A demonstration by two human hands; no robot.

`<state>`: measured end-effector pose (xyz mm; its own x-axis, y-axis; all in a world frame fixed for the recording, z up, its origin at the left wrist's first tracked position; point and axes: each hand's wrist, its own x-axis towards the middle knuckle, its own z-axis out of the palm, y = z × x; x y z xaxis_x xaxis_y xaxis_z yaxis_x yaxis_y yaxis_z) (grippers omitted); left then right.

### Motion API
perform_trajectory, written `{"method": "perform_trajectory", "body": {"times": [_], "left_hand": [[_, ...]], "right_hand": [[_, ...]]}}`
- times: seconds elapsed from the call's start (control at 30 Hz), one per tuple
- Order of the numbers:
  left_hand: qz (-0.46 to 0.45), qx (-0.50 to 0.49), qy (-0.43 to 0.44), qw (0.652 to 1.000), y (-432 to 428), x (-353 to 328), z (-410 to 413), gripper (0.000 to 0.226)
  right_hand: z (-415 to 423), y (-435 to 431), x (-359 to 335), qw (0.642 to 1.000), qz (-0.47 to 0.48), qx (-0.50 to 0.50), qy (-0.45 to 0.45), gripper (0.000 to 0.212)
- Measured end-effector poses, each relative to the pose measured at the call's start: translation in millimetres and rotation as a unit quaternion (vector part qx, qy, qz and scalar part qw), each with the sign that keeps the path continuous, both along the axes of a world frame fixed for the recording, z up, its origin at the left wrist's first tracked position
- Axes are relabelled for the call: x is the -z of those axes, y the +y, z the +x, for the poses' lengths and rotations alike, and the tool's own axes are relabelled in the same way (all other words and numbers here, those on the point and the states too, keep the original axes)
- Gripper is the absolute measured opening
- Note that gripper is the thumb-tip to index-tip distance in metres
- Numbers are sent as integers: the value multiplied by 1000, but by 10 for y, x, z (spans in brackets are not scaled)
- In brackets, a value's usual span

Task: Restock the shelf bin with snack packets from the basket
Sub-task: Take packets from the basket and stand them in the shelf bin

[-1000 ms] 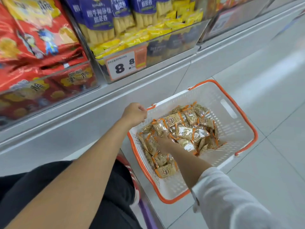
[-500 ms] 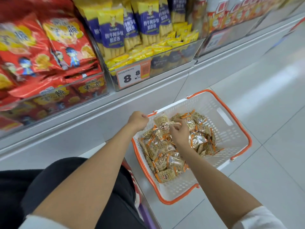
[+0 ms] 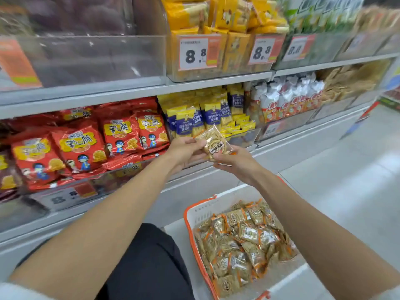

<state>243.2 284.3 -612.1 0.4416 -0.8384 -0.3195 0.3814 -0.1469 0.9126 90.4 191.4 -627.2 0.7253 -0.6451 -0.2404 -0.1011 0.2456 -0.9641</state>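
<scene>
Fingers [image 3: 195, 146] of the left hand [image 3: 186, 151] pinched the left edge of a single snack packet [image 3: 216, 144], while the right hand [image 3: 237, 164] cupped it from below and from the right, its fingers curled against the lower edge, so both hands were closed on the one packet. It was held up in the air, tilted, in front of the lower shelf, just before the blue-and-yellow packs [image 3: 194, 121] and to the right of the red snack bags [image 3: 80, 146]. The other packets lay heaped in the white basket [image 3: 191, 213] with its orange rim, low at the near right, well below the hands. Which shelf bin was meant could not be told; a clear bin [image 3: 93, 59] on the upper shelf at the far left looked largely bare, though blur hid much of it. The packet looked small and light, wrapped in thin glossy film that would likely crinkle and slide between fingers. Its contents appeared to be a dry, brittle cake of noodle or biscuit, so squeezing the flat faces would probably crush it. The safer hold seemed to be at the sealed edges, or a loose grip across the width, with one hand enough for the weight.
</scene>
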Motion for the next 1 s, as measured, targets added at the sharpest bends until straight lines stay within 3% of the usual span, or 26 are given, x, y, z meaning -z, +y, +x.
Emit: {"method": "perform_trajectory", "body": {"times": [0.1,0.2,0.3,0.43,0.57,0.7,0.87,1.0], "left_hand": [[11,25,-72,997,100,-319,118,45],[23,74,-195,978,219,-677,230,31],[0,75,-242,967,346,-1012,351,20],[-45,30,-237,970,533,-1288,544,20],[-62,-26,-264,962,666,-1517,665,21],[-57,-33,-346,936,891,-1930,950,28],[-43,-80,-442,892,1130,-2470,1402,35],[-62,-62,-414,906,1218,-2785,1685,24]], "right_hand": [[29,-24,-395,997,-62,1,44,45],[73,-21,-842,986,-143,-2,89,64],[138,55,-1276,959,-254,-19,123,60],[287,95,-1737,954,-290,-26,68,57],[551,268,-2150,905,-416,-41,80,39],[871,356,-2498,855,-505,-62,96,51],[1373,621,-2819,825,-553,-105,51,45],[2002,788,-2886,795,-593,-126,15,28]]}}
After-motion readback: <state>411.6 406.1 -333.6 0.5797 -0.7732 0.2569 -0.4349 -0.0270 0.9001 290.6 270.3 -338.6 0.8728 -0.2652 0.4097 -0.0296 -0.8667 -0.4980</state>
